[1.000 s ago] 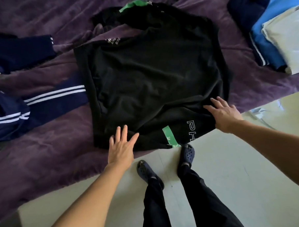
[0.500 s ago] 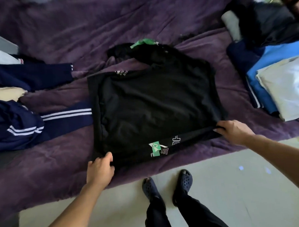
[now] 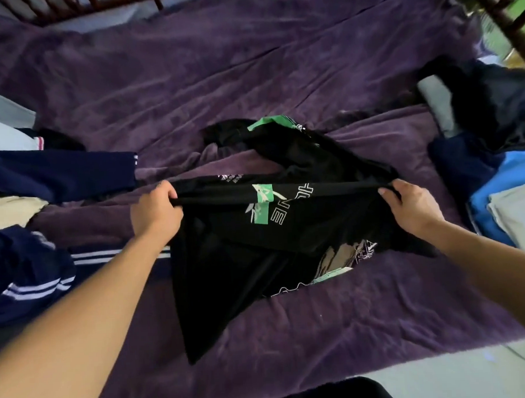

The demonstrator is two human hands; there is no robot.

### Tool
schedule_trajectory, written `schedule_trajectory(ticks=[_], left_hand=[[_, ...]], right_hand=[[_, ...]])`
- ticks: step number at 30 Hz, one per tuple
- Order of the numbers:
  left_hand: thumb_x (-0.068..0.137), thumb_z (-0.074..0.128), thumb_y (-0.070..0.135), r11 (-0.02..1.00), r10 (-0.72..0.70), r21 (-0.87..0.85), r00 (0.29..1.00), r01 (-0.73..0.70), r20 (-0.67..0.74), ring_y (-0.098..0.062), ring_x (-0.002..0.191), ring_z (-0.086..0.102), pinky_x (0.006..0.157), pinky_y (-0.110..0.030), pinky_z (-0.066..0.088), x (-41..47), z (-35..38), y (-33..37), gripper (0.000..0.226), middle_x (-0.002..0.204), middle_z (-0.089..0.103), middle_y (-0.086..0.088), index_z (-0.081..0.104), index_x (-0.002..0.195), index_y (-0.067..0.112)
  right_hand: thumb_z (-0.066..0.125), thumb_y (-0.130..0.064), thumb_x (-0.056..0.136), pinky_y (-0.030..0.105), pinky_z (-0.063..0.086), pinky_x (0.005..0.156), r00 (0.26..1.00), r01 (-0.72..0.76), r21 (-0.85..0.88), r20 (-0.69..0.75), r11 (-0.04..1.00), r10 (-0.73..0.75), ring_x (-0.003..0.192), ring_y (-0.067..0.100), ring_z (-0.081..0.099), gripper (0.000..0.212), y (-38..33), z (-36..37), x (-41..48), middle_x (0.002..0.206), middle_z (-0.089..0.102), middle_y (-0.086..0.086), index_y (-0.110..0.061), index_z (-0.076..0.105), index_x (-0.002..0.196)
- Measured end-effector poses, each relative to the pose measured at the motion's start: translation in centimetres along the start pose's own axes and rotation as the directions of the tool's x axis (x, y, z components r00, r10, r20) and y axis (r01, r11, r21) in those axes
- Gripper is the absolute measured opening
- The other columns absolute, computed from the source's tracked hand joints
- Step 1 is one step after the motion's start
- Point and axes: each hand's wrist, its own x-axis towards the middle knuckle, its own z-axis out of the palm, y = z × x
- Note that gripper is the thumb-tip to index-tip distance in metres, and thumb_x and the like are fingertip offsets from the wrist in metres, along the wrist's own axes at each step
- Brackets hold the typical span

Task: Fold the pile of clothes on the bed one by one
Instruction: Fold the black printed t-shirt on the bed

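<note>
— Over the bed, my left hand and right hand grip the black shirt by its near hem, just lifted off the near edge.
— Meaning?
— Bottom fold underway; I'd lay the hem far, flat.

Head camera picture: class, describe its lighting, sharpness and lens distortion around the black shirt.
Head view: soft, even light, no glare on the purple blanket; the black shirt is so dark its folds barely show; the wide lens stretches both forearms toward the corners; top right corner is blurred.
</note>
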Motion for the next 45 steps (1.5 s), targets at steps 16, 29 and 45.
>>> schedule_trajectory(ticks=[16, 29, 45], left_hand=[[0.084, 0.065, 0.036, 0.989, -0.102, -0.100, 0.990, 0.112, 0.097, -0.036, 0.119, 0.050, 0.098, -0.044, 0.043, 17.3, 8.3, 8.2, 0.041, 0.130, 0.051, -0.015, 0.055, 0.120, 0.019], [0.066, 0.074, 0.018, 0.928, -0.007, 0.342, 0.913, -0.146, 0.408, -0.033, 0.130, 0.037, 0.089, -0.047, 0.042, -10.9, 17.2, -0.2, 0.052, 0.148, 0.035, -0.014, 0.059, 0.116, 0.020], [0.080, 0.063, 0.057, 0.813, -0.522, -0.234, 0.845, 0.534, 0.114, -0.040, 0.125, 0.045, 0.101, -0.050, 0.038, 4.4, 11.4, -4.2, 0.074, 0.135, 0.049, -0.020, 0.044, 0.133, 0.009]], right_hand=[[0.052, -0.048, 0.093, 0.043, 0.044, 0.091, 0.987, -0.155, -0.053, 0.023, 0.987, 0.156, 0.115, 0.038, 0.056, 0.044, -2.2, 4.5, 17.9, 0.122, 0.063, 0.016, -0.017, 0.053, 0.124], [0.064, -0.049, 0.085, 0.054, 0.036, 0.092, 0.975, -0.218, -0.344, -0.025, 0.913, 0.223, 0.106, 0.044, 0.054, 0.052, 4.0, 8.8, 9.6, 0.108, 0.061, 0.026, -0.005, 0.053, 0.110], [0.067, -0.038, 0.083, 0.057, 0.029, 0.101, 0.984, -0.109, -0.272, -0.167, 0.956, 0.065, 0.127, 0.041, 0.037, 0.060, 4.9, 7.1, 7.7, 0.138, 0.044, 0.018, -0.018, 0.043, 0.135]])
